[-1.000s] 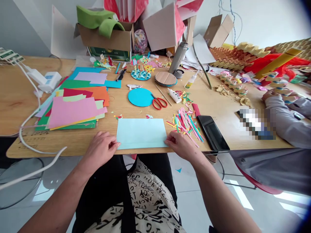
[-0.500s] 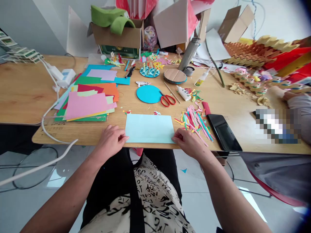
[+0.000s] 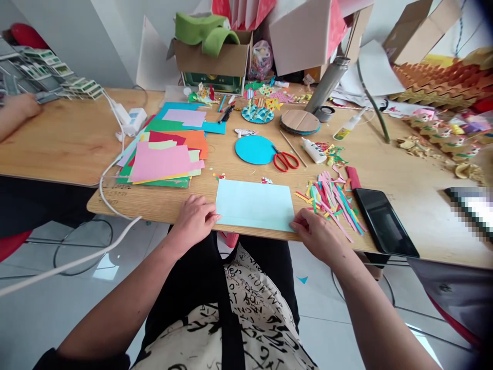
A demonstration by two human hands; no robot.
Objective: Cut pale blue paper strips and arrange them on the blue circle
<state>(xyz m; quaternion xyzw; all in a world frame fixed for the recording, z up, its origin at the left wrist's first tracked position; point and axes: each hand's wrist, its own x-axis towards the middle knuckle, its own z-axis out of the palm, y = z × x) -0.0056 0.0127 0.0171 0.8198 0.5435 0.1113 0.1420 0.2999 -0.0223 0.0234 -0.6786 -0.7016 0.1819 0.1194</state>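
A pale blue sheet of paper [image 3: 254,204] lies flat at the table's front edge. My left hand [image 3: 198,220] pinches its lower left corner, and my right hand [image 3: 314,230] has its fingers closed on the lower right corner. Just beyond the paper are a bright blue paper circle [image 3: 254,149] and red-handled scissors [image 3: 285,160]. Cut paper strips [image 3: 333,198] lie in a heap by my right hand. Left of the paper is a stack of coloured paper [image 3: 159,162].
A phone [image 3: 385,221] lies on the right, near the front edge. Behind stand a glue bottle [image 3: 314,150], a cardboard disc [image 3: 299,121] and a tilted metal flask [image 3: 329,85]. A white cable [image 3: 103,190] hangs over the left edge. Another person's hand [image 3: 23,106] is at far left.
The view has swung left, so everything sits further right in it. Both hands keep hold of the paper's corners. Another person's hand has come into view at far left.
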